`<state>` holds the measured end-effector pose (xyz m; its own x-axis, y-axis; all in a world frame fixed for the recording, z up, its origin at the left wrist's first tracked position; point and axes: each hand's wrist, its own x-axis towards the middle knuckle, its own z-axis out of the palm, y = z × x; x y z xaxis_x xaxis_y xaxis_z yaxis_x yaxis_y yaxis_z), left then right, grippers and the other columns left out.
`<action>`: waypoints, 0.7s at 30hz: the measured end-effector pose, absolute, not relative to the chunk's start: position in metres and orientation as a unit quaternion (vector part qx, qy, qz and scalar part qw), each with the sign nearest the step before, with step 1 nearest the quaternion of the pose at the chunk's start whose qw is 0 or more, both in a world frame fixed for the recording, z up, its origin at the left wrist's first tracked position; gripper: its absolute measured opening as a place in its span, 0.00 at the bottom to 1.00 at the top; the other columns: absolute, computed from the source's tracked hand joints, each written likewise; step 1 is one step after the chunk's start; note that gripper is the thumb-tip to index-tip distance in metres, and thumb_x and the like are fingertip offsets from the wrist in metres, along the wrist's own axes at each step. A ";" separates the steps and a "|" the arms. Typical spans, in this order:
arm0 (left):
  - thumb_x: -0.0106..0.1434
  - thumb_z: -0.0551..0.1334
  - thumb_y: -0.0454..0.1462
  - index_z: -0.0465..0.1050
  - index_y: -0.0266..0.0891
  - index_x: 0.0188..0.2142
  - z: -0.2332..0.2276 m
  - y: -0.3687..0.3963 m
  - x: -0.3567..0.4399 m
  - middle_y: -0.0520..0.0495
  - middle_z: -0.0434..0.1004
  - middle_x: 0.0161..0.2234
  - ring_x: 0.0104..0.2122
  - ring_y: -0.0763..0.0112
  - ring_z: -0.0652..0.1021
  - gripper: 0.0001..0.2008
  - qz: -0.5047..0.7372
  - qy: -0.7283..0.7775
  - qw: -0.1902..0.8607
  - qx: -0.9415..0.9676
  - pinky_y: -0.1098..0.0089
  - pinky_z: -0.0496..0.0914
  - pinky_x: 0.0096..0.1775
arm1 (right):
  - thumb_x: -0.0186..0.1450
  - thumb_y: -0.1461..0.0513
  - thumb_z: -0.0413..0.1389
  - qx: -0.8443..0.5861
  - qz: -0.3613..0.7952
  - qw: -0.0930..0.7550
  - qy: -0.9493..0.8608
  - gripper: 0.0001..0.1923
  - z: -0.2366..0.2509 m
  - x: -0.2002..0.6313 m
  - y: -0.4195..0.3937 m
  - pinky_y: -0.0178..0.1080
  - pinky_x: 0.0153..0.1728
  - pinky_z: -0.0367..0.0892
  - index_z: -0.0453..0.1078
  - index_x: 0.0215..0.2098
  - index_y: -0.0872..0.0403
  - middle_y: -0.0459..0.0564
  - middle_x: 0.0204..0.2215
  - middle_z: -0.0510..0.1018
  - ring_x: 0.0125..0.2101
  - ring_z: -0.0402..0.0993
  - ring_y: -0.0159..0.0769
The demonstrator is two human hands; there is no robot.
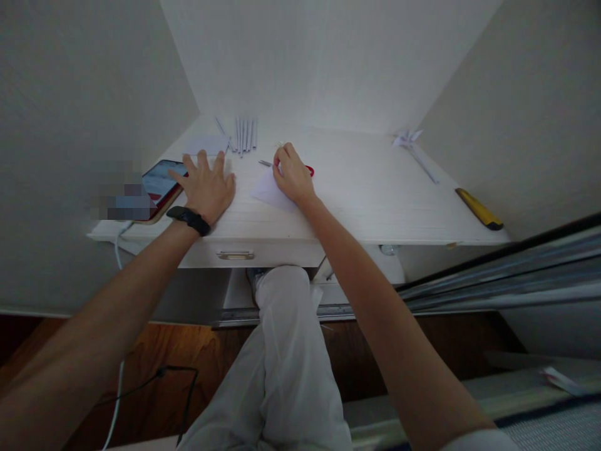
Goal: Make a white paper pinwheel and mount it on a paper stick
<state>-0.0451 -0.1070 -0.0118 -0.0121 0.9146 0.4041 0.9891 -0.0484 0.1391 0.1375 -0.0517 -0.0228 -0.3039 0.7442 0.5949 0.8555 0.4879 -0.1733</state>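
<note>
My left hand lies flat and spread on the white desk, palm down, with a black band on its wrist. It rests beside a phone at the desk's left edge. My right hand is closed around red-handled scissors, whose metal tip pokes out to the left. Under that hand lies a small white paper piece. Several rolled white paper sticks lie in a row further back, next to a white paper sheet.
A folded paper pinwheel on a stick lies at the back right. A yellow utility knife sits near the right edge. The desk has a drawer with a metal handle. Walls enclose the desk on three sides. My white-trousered leg is below.
</note>
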 end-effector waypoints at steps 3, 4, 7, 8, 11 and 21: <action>0.66 0.43 0.49 0.50 0.43 0.64 -0.010 -0.110 -0.046 0.40 0.47 0.65 0.63 0.39 0.46 0.30 -0.229 -0.671 0.071 -0.702 0.35 0.38 0.55 | 0.72 0.61 0.38 -0.496 -0.081 0.320 -0.803 0.11 -0.021 0.138 -0.052 0.35 0.38 0.67 0.59 0.41 0.56 0.54 0.45 0.64 0.45 0.63 0.33; 0.65 0.44 0.50 0.50 0.43 0.64 -0.010 -0.111 -0.046 0.39 0.47 0.65 0.63 0.39 0.46 0.30 -0.236 -0.668 0.069 -0.703 0.35 0.37 0.55 | 0.72 0.61 0.38 -0.497 -0.078 0.321 -0.803 0.11 -0.021 0.137 -0.052 0.35 0.39 0.66 0.59 0.41 0.57 0.54 0.45 0.64 0.45 0.63 0.33; 0.66 0.44 0.49 0.51 0.36 0.63 -0.009 -0.113 -0.046 0.31 0.47 0.64 0.61 0.35 0.48 0.31 -0.235 -0.658 0.082 -0.711 0.30 0.41 0.52 | 0.72 0.61 0.39 -0.502 -0.071 0.323 -0.799 0.10 -0.019 0.137 -0.053 0.35 0.40 0.65 0.60 0.40 0.57 0.54 0.45 0.65 0.44 0.62 0.32; 0.66 0.44 0.49 0.52 0.34 0.63 -0.009 -0.113 -0.046 0.29 0.48 0.63 0.61 0.34 0.49 0.31 -0.231 -0.656 0.088 -0.713 0.29 0.43 0.51 | 0.71 0.61 0.40 -0.504 -0.069 0.323 -0.798 0.10 -0.019 0.137 -0.053 0.35 0.39 0.65 0.60 0.40 0.57 0.54 0.45 0.65 0.44 0.62 0.32; 0.67 0.44 0.49 0.51 0.33 0.63 -0.011 -0.112 -0.047 0.28 0.49 0.63 0.60 0.34 0.50 0.30 -0.222 -0.654 0.106 -0.716 0.29 0.46 0.50 | 0.70 0.63 0.43 -0.506 -0.068 0.322 -0.797 0.06 -0.018 0.137 -0.053 0.35 0.41 0.64 0.60 0.41 0.57 0.54 0.46 0.65 0.44 0.62 0.31; 0.63 0.36 0.59 0.59 0.27 0.58 -0.018 -0.103 -0.054 0.32 0.57 0.59 0.62 0.36 0.44 0.41 -0.289 -0.610 0.082 -0.733 0.36 0.47 0.45 | 0.69 0.66 0.44 -0.508 -0.056 0.307 -0.803 0.05 -0.014 0.138 -0.055 0.35 0.48 0.60 0.59 0.42 0.58 0.53 0.46 0.63 0.44 0.60 0.29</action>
<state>-0.0539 -0.1030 -0.0182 0.0891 0.8472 0.5238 0.9417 -0.2430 0.2328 0.1377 -0.0549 -0.0143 -0.2949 0.7811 0.5503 0.8502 0.4774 -0.2220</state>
